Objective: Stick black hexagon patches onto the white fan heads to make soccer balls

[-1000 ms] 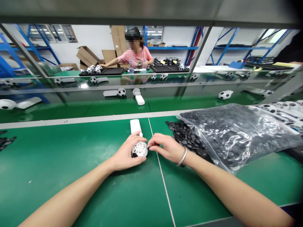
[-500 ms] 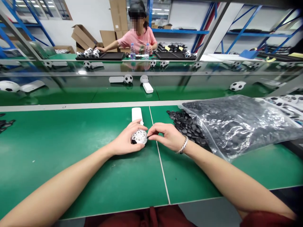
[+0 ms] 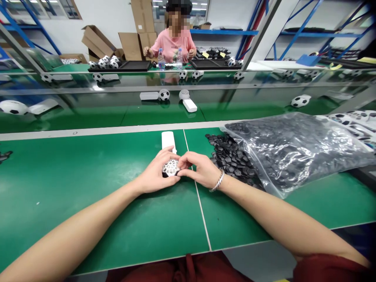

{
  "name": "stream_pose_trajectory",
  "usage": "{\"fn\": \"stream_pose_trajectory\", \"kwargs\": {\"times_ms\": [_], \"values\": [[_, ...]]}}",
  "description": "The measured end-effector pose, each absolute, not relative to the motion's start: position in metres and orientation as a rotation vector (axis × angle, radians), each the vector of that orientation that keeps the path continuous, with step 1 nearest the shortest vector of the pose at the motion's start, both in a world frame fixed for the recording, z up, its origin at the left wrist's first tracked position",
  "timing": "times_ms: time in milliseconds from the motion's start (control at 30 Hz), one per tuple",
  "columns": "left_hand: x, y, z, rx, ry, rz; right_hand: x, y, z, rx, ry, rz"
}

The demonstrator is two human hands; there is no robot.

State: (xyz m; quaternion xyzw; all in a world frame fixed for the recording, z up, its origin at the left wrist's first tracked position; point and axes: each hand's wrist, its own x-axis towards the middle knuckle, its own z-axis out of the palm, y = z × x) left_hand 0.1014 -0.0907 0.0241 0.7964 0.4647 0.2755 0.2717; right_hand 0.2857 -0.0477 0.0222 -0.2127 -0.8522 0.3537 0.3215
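- The ball (image 3: 171, 167) in front of you is white, rounded and openwork, its ribs forming a web of gaps, with a dark patch low on its near side; it sits over the green tabletop (image 3: 117, 227), left of the thin white line (image 3: 202, 215).
- Just beyond it lies a smooth white block (image 3: 168, 141), oblong with rounded corners; whether the two are joined is hidden by your fingers.
- To your right, small flat black pieces (image 3: 232, 156) spill in a matte heap beside a shiny, creased clear plastic bag (image 3: 293, 149) filled with more.
- Your left hand (image 3: 160, 172) curves around the ball from the left, fingers over the far side and thumb along the near side, clamped on it.
- Your right hand (image 3: 196, 170) comes in from the right, wrist in a twisted silvery bracelet (image 3: 217, 181), index finger and thumb bent to the ball's right side; I cannot tell whether they pinch anything.
- Count one ball in your grasp, one block and one bag; the black pieces are too many to count.
- Across from you, one person in a pink shirt (image 3: 173, 45) is behind two clear bottles.
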Motion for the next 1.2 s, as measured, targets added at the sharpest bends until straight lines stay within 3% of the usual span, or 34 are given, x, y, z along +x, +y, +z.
{"fn": "stream_pose_trajectory", "kwargs": {"times_ms": [300,467,567,1000,1200], "values": [[0.095,-0.085,0.024,2.095,1.201,0.718,0.281,-0.037,0.018,-0.757,-2.166,1.014],[0.076,-0.079,0.031,2.101,1.303,0.597,0.31,-0.018,0.04,-1.389,-2.457,0.373],[0.072,-0.078,0.033,1.967,1.524,0.544,0.326,-0.012,0.047,-1.772,-2.625,0.214],[0.069,-0.08,0.041,1.992,1.457,0.527,0.329,-0.005,0.057,-1.669,-2.608,0.332],[0.076,-0.082,0.032,1.948,1.442,0.654,0.313,0.076,0.083,-1.77,-2.425,0.195]]}}
